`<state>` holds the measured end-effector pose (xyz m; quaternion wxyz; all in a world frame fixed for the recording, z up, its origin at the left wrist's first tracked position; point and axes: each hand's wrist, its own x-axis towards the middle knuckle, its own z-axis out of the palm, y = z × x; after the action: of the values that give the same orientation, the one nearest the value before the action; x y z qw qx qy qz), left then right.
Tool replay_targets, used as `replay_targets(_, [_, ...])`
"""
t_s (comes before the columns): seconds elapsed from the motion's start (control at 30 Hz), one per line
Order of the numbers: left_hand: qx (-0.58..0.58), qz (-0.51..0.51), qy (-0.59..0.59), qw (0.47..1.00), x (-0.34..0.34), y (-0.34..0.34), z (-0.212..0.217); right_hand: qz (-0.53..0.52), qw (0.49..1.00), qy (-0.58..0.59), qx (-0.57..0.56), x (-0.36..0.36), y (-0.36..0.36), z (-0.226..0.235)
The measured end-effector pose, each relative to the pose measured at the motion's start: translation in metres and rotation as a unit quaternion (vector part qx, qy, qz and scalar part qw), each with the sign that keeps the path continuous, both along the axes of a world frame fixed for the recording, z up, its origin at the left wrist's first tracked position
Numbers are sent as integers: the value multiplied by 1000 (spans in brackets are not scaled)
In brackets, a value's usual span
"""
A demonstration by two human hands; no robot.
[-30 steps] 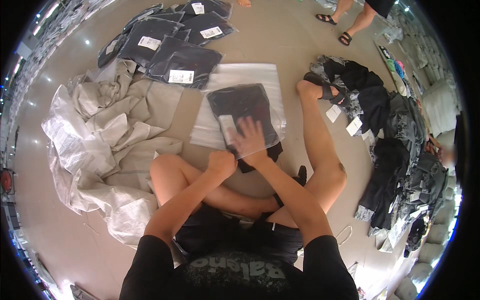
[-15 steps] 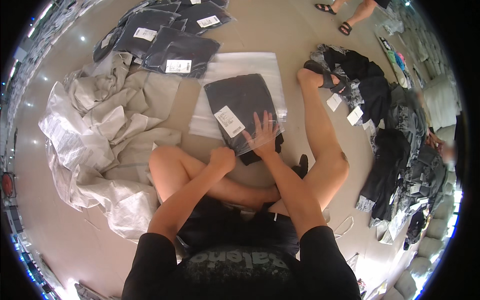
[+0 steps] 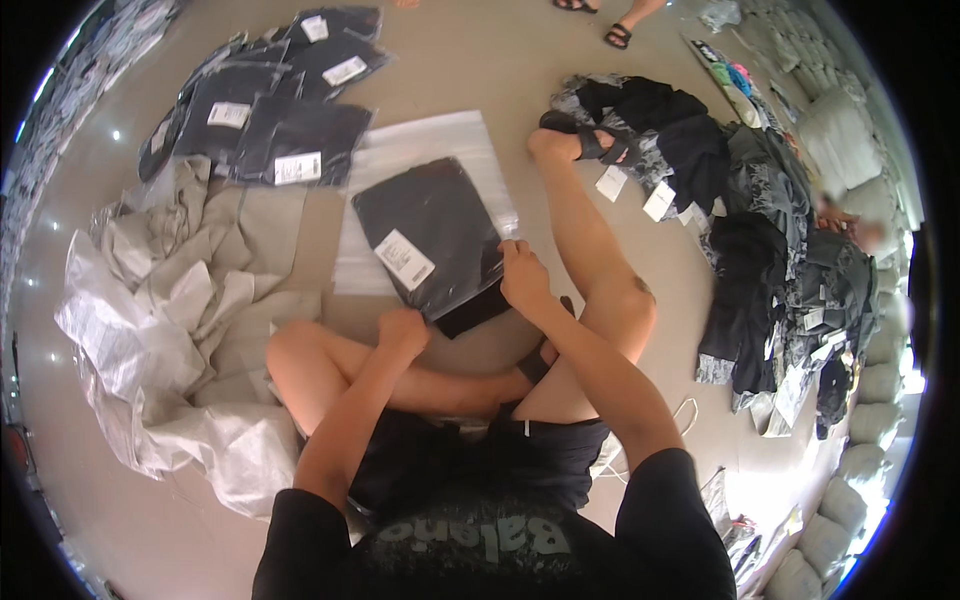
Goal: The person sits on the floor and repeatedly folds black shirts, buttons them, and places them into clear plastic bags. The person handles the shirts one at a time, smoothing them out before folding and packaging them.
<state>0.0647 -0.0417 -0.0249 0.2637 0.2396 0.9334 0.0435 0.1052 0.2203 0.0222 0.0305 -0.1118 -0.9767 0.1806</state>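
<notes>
A: What is nearest the camera?

B: The person's black shirt and shorts, then the crossed bare legs on the floor (image 3: pixel 480 90). Both forearms reach forward over the knees.

A: And the hands?

B: The left hand (image 3: pixel 403 330) sits at the near left corner of the bagged garment (image 3: pixel 430 235); its fingers are curled down onto the bag's edge, though how tightly they pinch it cannot be told. The right hand (image 3: pixel 524 280) is at the near right edge, fingers pressed together around the plastic there.

A: Where does that garment lie?

B: On the floor just beyond the knees, between the two hands, a dark folded piece inside a clear bag with a white label (image 3: pixel 404 259) on top. Its dark end pokes out toward the person. It rests on a stack of clear empty bags (image 3: pixel 420 140).

A: What lies further out?

B: To the left, crumpled grey sacks (image 3: pixel 170 310). Beyond those, a spread of packed dark garments (image 3: pixel 270 100) with white labels. To the right, past the outstretched leg and sandal (image 3: pixel 590 145), a heap of loose dark clothes (image 3: pixel 760 250). At the far top edge, another person's sandalled feet (image 3: pixel 600 20).
</notes>
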Motion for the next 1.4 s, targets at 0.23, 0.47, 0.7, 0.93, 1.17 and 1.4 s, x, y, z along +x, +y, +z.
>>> replay_targets(0.23, [34, 40, -2, 999, 1, 0, -4, -102, 989, -4, -107, -16, 32, -69])
replay_targets(0.47, [58, 100, -16, 993, -1, -1, -4, -85, 982, 25, -166, -12, 43, -94])
replay_targets(0.7, [108, 133, 16, 985, -3, -7, -6, -84, 979, 57, -178, -12, 38, -101])
replay_targets(0.93, [224, 182, 104, 952, -9, -14, -16, -134, 958, 22, -251, -13, 34, -88])
replay_targets(1.17, [562, 352, 172, 728, -53, -36, 7, -59, 899, 18, -435, -24, 30, -16])
replay_targets(1.4, [617, 404, 136, 661, -118, -49, 126, 49, 915, 234, -325, -52, 18, 95])
